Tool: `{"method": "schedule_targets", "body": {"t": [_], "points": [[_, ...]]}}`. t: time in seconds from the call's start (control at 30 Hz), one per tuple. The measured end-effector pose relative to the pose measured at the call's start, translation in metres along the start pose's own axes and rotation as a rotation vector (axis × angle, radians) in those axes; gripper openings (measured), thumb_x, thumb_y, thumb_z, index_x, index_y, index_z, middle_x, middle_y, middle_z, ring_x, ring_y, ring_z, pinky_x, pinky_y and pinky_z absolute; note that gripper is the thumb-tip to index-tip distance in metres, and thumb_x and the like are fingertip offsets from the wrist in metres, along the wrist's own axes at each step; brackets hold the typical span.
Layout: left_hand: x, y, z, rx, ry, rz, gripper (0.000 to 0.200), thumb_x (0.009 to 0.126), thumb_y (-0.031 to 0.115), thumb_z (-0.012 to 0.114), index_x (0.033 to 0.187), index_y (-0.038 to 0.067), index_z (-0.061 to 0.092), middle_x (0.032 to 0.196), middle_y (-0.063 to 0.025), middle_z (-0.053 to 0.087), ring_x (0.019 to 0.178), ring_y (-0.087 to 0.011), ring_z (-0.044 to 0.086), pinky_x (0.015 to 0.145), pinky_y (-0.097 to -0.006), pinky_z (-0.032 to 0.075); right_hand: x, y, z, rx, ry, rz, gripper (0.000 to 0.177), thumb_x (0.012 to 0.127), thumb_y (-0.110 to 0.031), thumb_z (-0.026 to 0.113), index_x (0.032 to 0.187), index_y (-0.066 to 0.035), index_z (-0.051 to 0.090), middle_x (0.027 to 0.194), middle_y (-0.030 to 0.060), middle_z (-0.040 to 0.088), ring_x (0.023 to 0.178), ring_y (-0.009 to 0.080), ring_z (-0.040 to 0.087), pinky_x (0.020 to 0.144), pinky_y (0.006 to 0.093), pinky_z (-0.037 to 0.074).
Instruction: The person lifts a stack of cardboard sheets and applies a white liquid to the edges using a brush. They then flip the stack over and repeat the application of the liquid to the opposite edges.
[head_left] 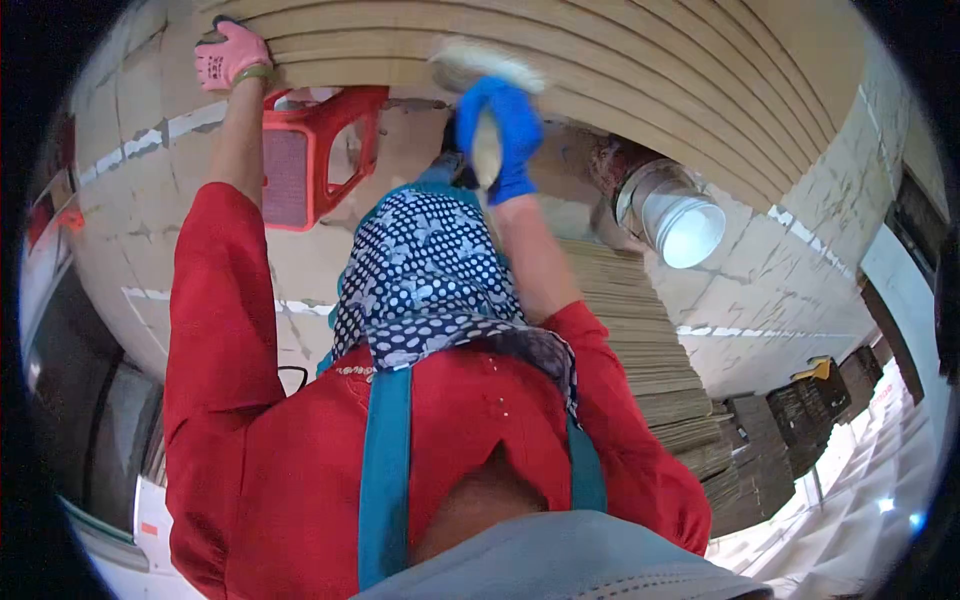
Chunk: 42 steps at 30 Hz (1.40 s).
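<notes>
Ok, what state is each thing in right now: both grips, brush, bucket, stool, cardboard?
left grip: pink-gloved, laid on the edge of the sheets; closed or not, unclear.
right grip: blue-gloved, shut on the brush.
brush: held, bristles against the sheets.
sheets: stacked in layers.
bucket: open, no lid.
red stool: partly under the sheets.

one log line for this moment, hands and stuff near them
left hand: pink glove, on edge of cardboard sheet stack | right hand: blue glove, gripping brush at stack | nearby: red plastic stool, white bucket
</notes>
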<state>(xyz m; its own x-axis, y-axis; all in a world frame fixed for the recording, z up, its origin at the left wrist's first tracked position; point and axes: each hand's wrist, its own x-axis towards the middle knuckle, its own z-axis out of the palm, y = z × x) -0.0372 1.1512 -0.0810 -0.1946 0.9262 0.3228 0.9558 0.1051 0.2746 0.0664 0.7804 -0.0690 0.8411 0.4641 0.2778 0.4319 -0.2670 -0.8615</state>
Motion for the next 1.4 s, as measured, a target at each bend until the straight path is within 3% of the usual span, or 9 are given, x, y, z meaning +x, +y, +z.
{"method": "schedule_targets", "body": {"t": [0.33,0.47,0.63,0.83,0.93,1.07,1.23,1.3,1.4], "points": [[-0.003,0.013,-0.022,0.067,-0.023,0.019,0.057,0.085,0.049,0.039,0.116,0.003,0.051,0.113,-0.0182,0.055,0.104,-0.0341,0.050,0.088,-0.0445,0.038,0.128,-0.060,0.003,-0.097,0.006,-0.164,0.005,0.074,-0.006,0.065,0.074,-0.005,0.061,0.068,0.0086,0.059,0.061,0.0207,0.056,0.058,0.0305,0.045],[-0.005,0.025,-0.039,0.087,-0.110,0.016,0.057,0.087,0.050,0.038,0.122,0.005,0.049,0.117,-0.0175,0.054,0.108,-0.0336,0.049,0.090,-0.0446,0.038,0.035,-0.070,0.004,0.144,-0.334,0.061,0.010,0.070,-0.007,0.068,0.078,-0.006,0.063,0.074,0.0102,0.062,0.065,0.0254,0.059,0.061,0.0301,0.047],[-0.004,0.017,-0.029,0.061,-0.045,0.035,0.058,0.087,0.050,0.038,0.121,0.005,0.050,0.117,-0.0173,0.054,0.108,-0.0332,0.049,0.091,-0.0461,0.036,0.019,-0.092,-0.018,0.012,-0.472,-0.180,0.006,0.073,-0.010,0.063,0.076,-0.008,0.059,0.077,0.0131,0.061,0.071,0.0275,0.059,0.064,0.0337,0.047],[-0.004,0.009,-0.016,0.080,0.025,0.048,0.059,0.084,0.051,0.040,0.117,0.003,0.051,0.112,-0.0182,0.055,0.105,-0.0337,0.050,0.090,-0.0457,0.036,0.082,-0.072,-0.032,0.233,-0.129,-0.010,0.023,0.075,-0.003,0.063,0.098,-0.004,0.062,0.094,0.0078,0.063,0.088,0.0201,0.060,0.084,0.0282,0.044],[-0.002,0.012,-0.017,-0.005,-0.051,0.019,0.064,0.080,0.054,0.040,0.113,0.000,0.050,0.110,-0.0196,0.054,0.104,-0.0343,0.049,0.089,-0.0469,0.033,0.099,-0.046,-0.036,0.312,-0.182,0.545,0.030,0.078,-0.004,0.062,0.108,0.000,0.058,0.100,0.0085,0.061,0.092,0.0171,0.057,0.085,0.0284,0.044],[-0.002,0.008,-0.013,0.010,-0.047,0.038,0.066,0.080,0.054,0.041,0.116,0.000,0.049,0.111,-0.0194,0.053,0.105,-0.0341,0.048,0.089,-0.0468,0.033,0.144,-0.053,-0.044,0.732,-0.199,0.499,0.036,0.079,-0.010,0.065,0.113,0.001,0.057,0.100,0.0097,0.062,0.089,0.0161,0.058,0.082,0.0278,0.045],[-0.003,0.007,-0.016,0.057,-0.069,0.049,0.066,0.080,0.054,0.043,0.116,-0.001,0.049,0.111,-0.0192,0.054,0.106,-0.0339,0.048,0.088,-0.0475,0.034,0.263,-0.080,0.003,-0.090,-0.048,-0.665,0.019,0.077,-0.015,0.068,0.091,-0.002,0.066,0.080,0.0080,0.067,0.071,0.0198,0.062,0.065,0.0308,0.049],[-0.003,0.008,-0.015,0.066,-0.064,0.051,0.066,0.079,0.054,0.044,0.116,-0.001,0.049,0.110,-0.0190,0.054,0.105,-0.0340,0.048,0.088,-0.0479,0.034,0.282,-0.109,0.014,-0.135,-0.216,-0.468,0.026,0.078,-0.014,0.063,0.101,-0.003,0.062,0.104,0.0173,0.061,0.098,0.0289,0.058,0.088,0.0345,0.043],[-0.004,0.005,-0.012,0.059,-0.042,0.052,0.066,0.079,0.054,0.044,0.116,-0.001,0.049,0.110,-0.0187,0.054,0.105,-0.0339,0.048,0.088,-0.0482,0.034,0.288,-0.111,0.026,-0.280,-0.175,-0.575,0.017,0.076,-0.010,0.065,0.091,-0.003,0.064,0.093,0.0143,0.064,0.088,0.0284,0.061,0.082,0.0354,0.046]]}}
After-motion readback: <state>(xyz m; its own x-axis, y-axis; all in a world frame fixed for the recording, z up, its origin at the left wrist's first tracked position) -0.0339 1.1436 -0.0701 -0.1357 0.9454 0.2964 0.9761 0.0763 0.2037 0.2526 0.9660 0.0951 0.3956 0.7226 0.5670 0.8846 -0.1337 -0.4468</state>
